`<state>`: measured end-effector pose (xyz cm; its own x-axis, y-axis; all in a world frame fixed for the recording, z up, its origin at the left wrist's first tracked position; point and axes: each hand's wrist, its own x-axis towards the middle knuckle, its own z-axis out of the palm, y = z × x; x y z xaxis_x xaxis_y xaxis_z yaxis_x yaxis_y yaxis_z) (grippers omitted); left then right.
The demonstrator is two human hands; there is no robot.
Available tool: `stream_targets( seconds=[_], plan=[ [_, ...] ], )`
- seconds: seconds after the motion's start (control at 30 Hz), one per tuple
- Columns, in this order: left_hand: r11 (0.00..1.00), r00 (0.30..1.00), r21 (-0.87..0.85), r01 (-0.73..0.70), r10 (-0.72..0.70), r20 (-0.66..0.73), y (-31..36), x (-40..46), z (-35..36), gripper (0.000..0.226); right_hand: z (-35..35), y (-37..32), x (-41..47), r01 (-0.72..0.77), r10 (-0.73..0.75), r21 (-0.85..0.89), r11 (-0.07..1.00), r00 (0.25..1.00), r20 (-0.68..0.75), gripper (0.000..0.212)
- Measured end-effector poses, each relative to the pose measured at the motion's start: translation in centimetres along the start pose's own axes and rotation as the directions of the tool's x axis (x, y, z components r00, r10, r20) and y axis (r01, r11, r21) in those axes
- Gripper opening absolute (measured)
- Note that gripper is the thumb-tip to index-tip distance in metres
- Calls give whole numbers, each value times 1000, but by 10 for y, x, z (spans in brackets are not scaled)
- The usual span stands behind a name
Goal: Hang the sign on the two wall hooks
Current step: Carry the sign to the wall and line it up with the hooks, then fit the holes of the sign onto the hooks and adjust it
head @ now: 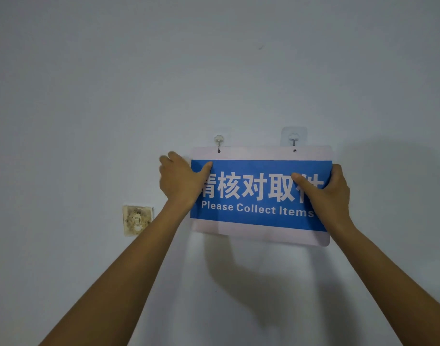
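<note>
Under two hooks [219, 141], sign [258, 221] level, lengthwise.

The left hand [181, 181] covers the first Chinese character on the sign [261, 196], and the right hand [326, 188] hides most of the last one. Fingers behind the sign's side edges are out of sight. Both forearms run off the bottom edge. Whether the hook tips pass through the sign's holes is too small to tell.

Two bare forearms, no sleeves in view, no watch, rings or gloves, left hand [181, 179] and right hand [326, 189] with short plain nails
</note>
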<state>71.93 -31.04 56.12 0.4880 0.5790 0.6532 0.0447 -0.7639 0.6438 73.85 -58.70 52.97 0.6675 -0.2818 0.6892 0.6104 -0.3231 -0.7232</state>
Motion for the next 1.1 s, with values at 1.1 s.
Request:
stream_targets(
  seconds=[1.1],
  plan=[
    [712, 754, -411, -569, 652, 86, 139, -33, 52, 16, -13, -14, 76, 84, -95, 62, 995, 972, 214, 26]
  ],
)
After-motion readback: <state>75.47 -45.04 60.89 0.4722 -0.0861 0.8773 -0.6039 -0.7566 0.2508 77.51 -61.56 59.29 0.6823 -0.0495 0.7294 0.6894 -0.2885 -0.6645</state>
